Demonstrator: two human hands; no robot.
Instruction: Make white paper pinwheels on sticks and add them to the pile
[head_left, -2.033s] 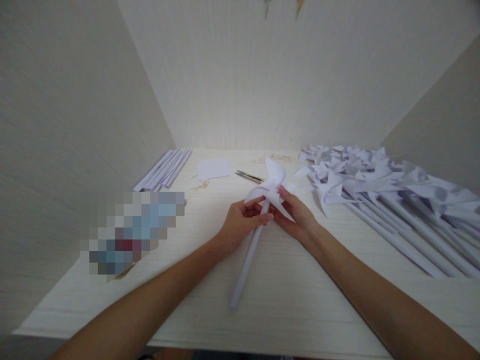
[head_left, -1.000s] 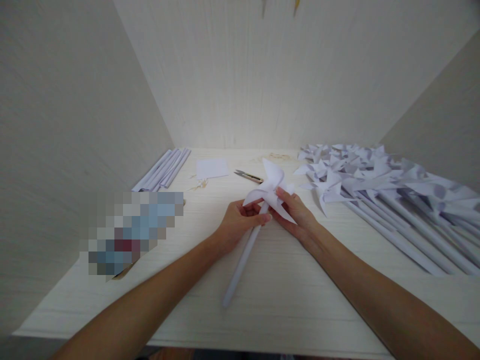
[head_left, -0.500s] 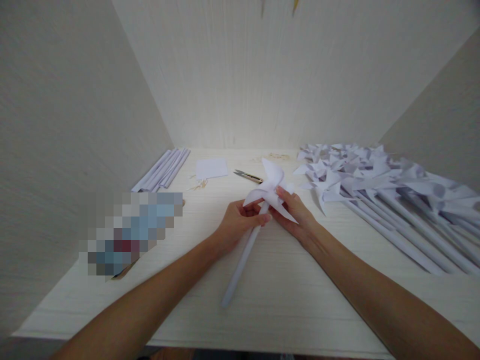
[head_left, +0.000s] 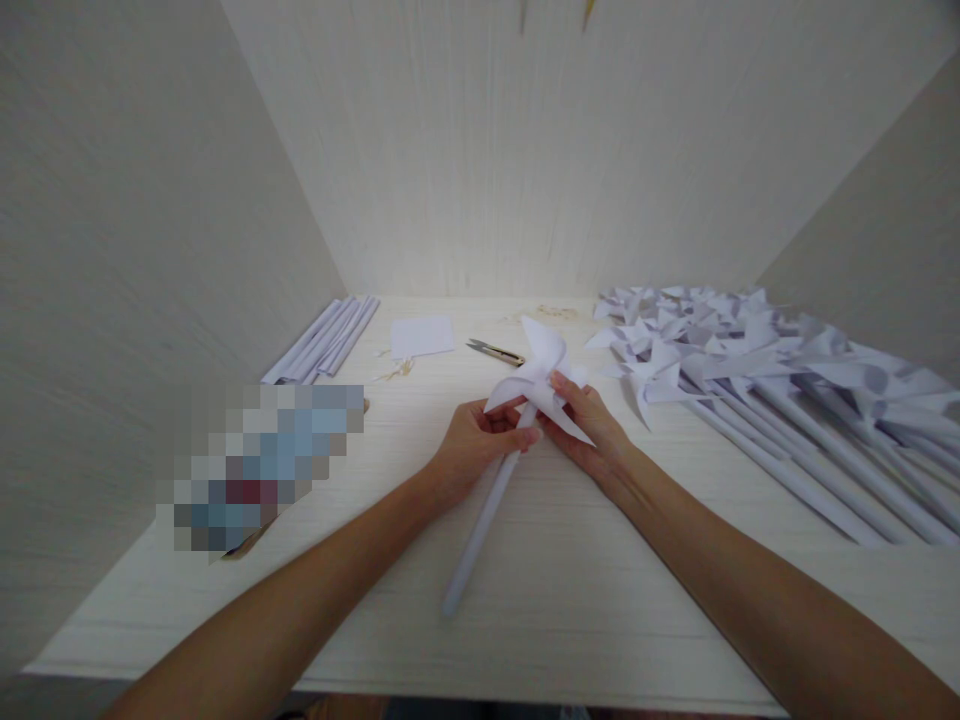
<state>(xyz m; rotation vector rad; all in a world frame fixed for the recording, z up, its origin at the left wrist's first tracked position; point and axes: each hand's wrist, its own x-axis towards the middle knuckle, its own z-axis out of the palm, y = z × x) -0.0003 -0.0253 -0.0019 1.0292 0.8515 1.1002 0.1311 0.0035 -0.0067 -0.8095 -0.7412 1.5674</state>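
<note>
**Paper pinwheel pinched at its hub, with thin blades at risk**

Both hands meet at the top of one white paper pinwheel (head_left: 541, 385), near the middle of the pale wooden table (head_left: 570, 590). The left hand (head_left: 480, 450) is closed around the upper end of the rolled paper stick (head_left: 480, 530), thumb and forefinger pinched just below the blades. The right hand (head_left: 592, 430) is also closed, fingertips against the blades and hub from the other side. The stick slants from the hub back toward the person, its lower end resting on the table or just above it; I cannot tell which.

The hub itself is hidden behind the fingers, so whether anything yet fastens the blades to the stick is unclear, and that is probably the weak spot. If it is loose, an uneven pull by either hand could let the blades slip off. Too hard a pinch could crease the curled blades or flatten the hollow stick.

Beyond the pinwheel lie small scissors (head_left: 495, 351) and a white paper square (head_left: 422, 336); farther to its left, a bundle of rolled sticks (head_left: 322, 340). Just to its right a heap of finished pinwheels (head_left: 757, 370) crowds in, and a swinging right elbow could knock or crumple them.
</note>
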